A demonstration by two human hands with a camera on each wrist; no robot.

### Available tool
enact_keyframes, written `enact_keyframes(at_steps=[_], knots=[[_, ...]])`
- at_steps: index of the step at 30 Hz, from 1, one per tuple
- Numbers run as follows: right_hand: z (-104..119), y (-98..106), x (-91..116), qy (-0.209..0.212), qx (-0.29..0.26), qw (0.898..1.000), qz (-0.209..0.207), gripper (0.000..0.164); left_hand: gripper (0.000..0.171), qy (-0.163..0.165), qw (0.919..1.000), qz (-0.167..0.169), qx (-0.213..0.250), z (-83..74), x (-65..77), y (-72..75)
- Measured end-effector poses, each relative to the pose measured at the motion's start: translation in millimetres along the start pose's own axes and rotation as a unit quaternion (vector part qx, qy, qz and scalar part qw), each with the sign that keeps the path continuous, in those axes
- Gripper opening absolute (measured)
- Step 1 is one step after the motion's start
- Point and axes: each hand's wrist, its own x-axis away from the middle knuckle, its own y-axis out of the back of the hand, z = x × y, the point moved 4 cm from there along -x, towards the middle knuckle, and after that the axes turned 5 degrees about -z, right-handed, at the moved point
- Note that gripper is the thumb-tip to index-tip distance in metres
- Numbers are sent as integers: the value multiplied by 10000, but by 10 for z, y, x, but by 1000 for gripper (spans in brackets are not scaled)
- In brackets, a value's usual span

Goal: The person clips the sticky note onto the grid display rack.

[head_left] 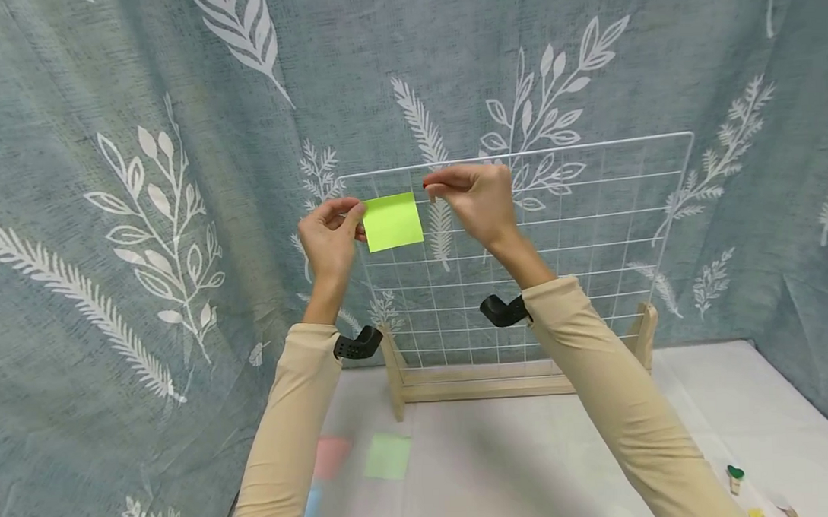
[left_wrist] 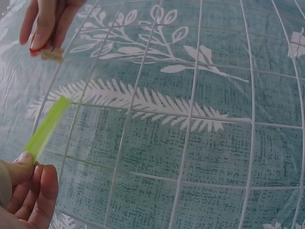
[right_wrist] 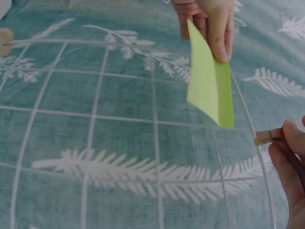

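A bright yellow-green sticky note (head_left: 394,222) is pinched at its left edge between the thumb and fingers of my left hand (head_left: 332,235). In the right wrist view the sticky note (right_wrist: 209,78) looks slightly bent. My right hand (head_left: 479,199) pinches a small wooden clothespin (right_wrist: 269,136) with a bit of red on it, to the right of the note and apart from it. Both hands are near the top bar of a white wire grid panel (head_left: 523,251). The left wrist view shows the note edge-on, with the clothespin (left_wrist: 51,54) above it.
The grid stands in a wooden base (head_left: 487,388) on a white table (head_left: 503,445). Pink (head_left: 330,457), green (head_left: 387,456) and blue (head_left: 312,511) paper squares lie at front left. At front right is a clothespin with a green heart (head_left: 735,475). A leaf-patterned curtain (head_left: 174,54) hangs behind.
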Motion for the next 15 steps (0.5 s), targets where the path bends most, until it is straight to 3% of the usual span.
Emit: enact_keyframes(at_steps=[10, 15], knots=[[55, -239, -339, -122, 365, 9987, 323, 6, 14, 246, 9996, 53, 140, 9, -91, -87], [74, -319, -488, -291, 864, 9947, 474, 6, 15, 293, 9992, -18, 285, -3, -129, -89]])
